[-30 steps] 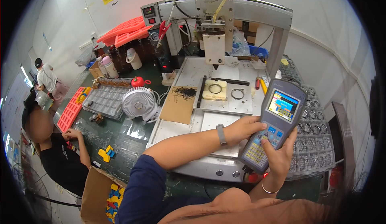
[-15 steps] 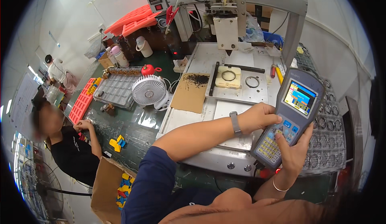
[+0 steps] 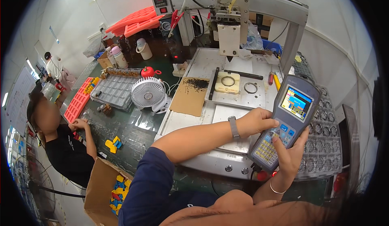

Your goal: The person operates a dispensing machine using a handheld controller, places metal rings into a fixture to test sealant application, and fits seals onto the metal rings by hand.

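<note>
Both hands are closed on a grey controller point(image 3: 283, 122), held above the front right corner of a machine's bed point(image 3: 188, 124). The right hand point(image 3: 289, 157) wraps its right edge, thumb over the keypad point(image 3: 265, 151), seemingly bearing most of the weight. The left hand point(image 3: 256, 123) sets a thumb at the keypad's upper left, its fingers running to the controller's left edge and partly out of sight. The controller tilts back, probably so that its screen point(image 3: 298, 102) and keys face the wearer.

Beyond, a metal plate point(image 3: 243, 99) rests on the bed. Black bars point(image 3: 243, 74) line its left and back edges, apparently as stops: a pale block point(image 3: 221, 88) sits near the corner where they meet, a dark ring point(image 3: 234, 81) flat on top. A second ring point(image 3: 256, 89) lies on the plate's right side, apart from the block. The nozzle point(image 3: 229, 58) hangs behind the plate.

Cardboard point(image 3: 188, 104) covers part of the bed's left edge, dark strands point(image 3: 198, 83) across its far end, perhaps to catch waste. A fan point(image 3: 149, 93) stands on the green worktop point(image 3: 135, 143) beside that edge. Clear trays point(image 3: 324, 145) line the bed's right side, likely for easy reach. At the worktop's left edge, a co-worker point(image 3: 69, 149) rests hands together by a red tray point(image 3: 77, 104).
</note>
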{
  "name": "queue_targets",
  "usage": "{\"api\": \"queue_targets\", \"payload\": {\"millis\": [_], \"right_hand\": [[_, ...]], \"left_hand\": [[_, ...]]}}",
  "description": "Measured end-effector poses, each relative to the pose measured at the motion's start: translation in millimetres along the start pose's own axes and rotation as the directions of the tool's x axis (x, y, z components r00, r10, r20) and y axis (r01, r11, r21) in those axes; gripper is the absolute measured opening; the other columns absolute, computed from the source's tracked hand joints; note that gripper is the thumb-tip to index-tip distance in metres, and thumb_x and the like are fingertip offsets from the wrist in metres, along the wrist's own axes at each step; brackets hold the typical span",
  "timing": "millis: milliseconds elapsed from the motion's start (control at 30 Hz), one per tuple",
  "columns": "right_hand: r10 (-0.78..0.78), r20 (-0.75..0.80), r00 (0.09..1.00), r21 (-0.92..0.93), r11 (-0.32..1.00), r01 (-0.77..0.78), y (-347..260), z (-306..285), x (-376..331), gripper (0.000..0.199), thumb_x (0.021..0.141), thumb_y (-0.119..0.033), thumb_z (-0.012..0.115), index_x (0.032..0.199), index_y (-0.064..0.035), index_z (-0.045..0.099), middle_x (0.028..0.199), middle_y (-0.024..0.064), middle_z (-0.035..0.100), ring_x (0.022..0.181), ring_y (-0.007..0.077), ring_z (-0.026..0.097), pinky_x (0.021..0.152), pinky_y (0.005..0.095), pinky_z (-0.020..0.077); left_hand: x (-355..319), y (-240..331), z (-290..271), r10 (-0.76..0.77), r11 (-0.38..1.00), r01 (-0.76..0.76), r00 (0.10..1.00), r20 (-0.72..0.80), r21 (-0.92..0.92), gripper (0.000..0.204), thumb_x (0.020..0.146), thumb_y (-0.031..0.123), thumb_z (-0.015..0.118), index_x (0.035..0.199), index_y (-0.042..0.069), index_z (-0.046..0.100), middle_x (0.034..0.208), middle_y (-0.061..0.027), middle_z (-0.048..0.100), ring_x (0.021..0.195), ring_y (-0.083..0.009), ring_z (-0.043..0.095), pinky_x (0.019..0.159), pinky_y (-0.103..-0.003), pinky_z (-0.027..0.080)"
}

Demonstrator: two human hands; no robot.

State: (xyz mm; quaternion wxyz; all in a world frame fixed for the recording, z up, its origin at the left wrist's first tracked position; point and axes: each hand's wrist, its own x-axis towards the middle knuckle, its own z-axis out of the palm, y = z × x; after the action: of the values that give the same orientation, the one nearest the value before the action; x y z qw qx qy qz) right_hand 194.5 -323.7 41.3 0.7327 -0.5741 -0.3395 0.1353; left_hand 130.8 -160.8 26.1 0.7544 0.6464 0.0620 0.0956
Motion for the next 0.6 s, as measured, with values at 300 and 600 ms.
{"api": "queue_targets", "payload": {"millis": [300, 600], "right_hand": [[0.001, -0.006, 1.000, -0.029, 1.000, -0.002, 1.2, -1.3, -0.3, 0.084, 0.071, 0.006, 0.067, 0.141, 0.0030, 0.021, 0.121, 0.0150, 0.049, 0.105, 0.0180, 0.054, 0.089, 0.0304, 0.0462], [-0.009, 0.000, 1.000, -0.006, 1.000, 0.009, 3.3, -1.8, 0.1, 0.084, 0.071, 0.005, 0.068, 0.141, 0.0028, 0.021, 0.121, 0.0150, 0.049, 0.106, 0.0179, 0.054, 0.089, 0.0304, 0.0465]], "left_hand": [[2.3, -5.8, -0.7, 0.028, 1.000, -0.028, 1.000, 0.004, -0.008, 0.027, 0.090, 0.024, 0.062, 0.095, -0.002, 0.066, 0.077, 0.0000, 0.062, 0.068, -0.0051, 0.054, 0.060, -0.023, 0.045], [3.2, -8.1, -0.5, 0.047, 0.999, -0.047, 0.999, 0.005, -0.010, 0.027, 0.090, 0.024, 0.062, 0.095, -0.002, 0.066, 0.078, 0.0003, 0.062, 0.068, -0.0048, 0.053, 0.060, -0.023, 0.045]]}}
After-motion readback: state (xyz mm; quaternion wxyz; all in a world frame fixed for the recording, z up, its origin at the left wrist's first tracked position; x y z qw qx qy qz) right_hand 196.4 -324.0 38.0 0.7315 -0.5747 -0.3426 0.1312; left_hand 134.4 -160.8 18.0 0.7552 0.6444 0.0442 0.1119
